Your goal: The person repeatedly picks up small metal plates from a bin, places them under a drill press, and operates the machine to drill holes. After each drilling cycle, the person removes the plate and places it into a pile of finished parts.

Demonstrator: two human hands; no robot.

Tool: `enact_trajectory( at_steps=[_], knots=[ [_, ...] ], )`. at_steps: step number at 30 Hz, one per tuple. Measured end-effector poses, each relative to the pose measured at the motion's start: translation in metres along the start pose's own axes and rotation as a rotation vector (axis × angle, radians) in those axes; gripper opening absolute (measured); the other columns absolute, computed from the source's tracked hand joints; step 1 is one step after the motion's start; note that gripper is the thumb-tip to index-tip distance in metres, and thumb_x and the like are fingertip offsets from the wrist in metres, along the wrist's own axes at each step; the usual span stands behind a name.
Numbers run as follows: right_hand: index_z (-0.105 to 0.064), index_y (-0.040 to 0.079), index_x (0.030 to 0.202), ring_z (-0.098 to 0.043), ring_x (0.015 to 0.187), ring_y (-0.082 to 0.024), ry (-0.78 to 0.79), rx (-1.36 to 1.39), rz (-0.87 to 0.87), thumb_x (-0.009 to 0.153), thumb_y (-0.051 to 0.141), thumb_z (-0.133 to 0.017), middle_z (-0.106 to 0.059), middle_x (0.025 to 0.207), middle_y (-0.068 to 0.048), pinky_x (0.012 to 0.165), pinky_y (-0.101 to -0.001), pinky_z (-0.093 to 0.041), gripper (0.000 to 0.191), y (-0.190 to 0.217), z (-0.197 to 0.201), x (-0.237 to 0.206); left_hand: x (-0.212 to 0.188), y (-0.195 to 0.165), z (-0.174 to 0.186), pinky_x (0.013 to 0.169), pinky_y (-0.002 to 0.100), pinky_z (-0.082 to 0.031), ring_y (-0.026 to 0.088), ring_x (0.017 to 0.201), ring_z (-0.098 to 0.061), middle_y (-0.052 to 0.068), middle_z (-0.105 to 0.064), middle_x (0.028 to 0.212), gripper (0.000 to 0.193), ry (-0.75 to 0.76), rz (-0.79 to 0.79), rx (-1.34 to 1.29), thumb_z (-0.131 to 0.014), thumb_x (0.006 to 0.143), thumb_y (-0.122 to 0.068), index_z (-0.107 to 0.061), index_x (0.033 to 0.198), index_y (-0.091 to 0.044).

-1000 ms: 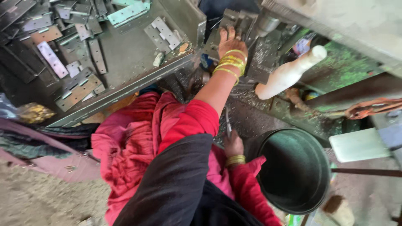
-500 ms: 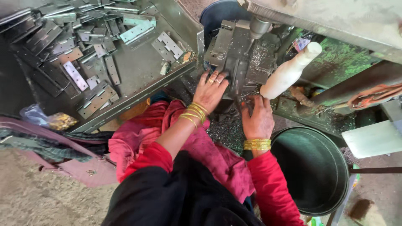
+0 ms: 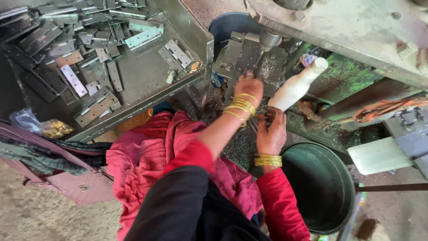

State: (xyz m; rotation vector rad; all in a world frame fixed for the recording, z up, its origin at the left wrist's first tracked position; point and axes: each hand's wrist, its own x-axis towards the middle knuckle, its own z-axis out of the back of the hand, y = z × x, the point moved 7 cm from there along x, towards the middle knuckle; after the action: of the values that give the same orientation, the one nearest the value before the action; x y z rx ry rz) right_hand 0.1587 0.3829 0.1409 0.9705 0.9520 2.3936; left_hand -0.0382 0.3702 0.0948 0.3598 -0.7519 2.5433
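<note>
Metal shavings litter the machine bed [image 3: 240, 147]; left hand [image 3: 248, 85] steadies the jig [image 3: 236, 56] (fingers hidden), right hand [image 3: 272, 131] touches the white handle [image 3: 296, 87], fingers loosely curled.

A grey metal tray [image 3: 196, 49] slopes at upper left, heaped with flat hinge plates [image 3: 71, 80] — thickest toward its far left corner. Below its near edge lie a pink bag [image 3: 84, 187] and a clear plastic bag [image 3: 42, 127]. A dark green bucket [image 3: 321, 187] stands at lower right — a blue bucket [image 3: 234, 24] beyond the tray's right corner.
</note>
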Motion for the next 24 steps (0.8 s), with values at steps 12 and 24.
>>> enact_trajectory(
  at_steps=[12,24],
  knots=[
    [-0.053,0.003,0.126,-0.067,0.094,-0.050,0.510,-0.426,-0.135,0.096,0.041,-0.072,-0.070,0.099,-0.029,0.080,-0.0589,-0.051,0.052,-0.085,-0.063,-0.019,-0.006,0.018,0.036,0.103,0.044,-0.032,0.022,0.131,-0.044,0.004,-0.066,0.130,0.028,0.450,-0.082,0.407,-0.061,0.089,-0.020,-0.076,0.112,-0.014],
    [-0.065,0.004,0.100,-0.066,0.091,-0.050,0.509,-0.231,-0.278,0.091,0.038,-0.070,-0.070,0.092,-0.028,0.077,-0.0576,-0.051,0.035,-0.218,-0.132,-0.116,-0.014,0.036,0.037,0.098,0.049,-0.032,0.025,0.128,-0.049,0.007,-0.067,0.131,0.028,0.172,-0.180,0.367,-0.058,0.087,-0.020,-0.079,0.104,-0.014]
  ],
)
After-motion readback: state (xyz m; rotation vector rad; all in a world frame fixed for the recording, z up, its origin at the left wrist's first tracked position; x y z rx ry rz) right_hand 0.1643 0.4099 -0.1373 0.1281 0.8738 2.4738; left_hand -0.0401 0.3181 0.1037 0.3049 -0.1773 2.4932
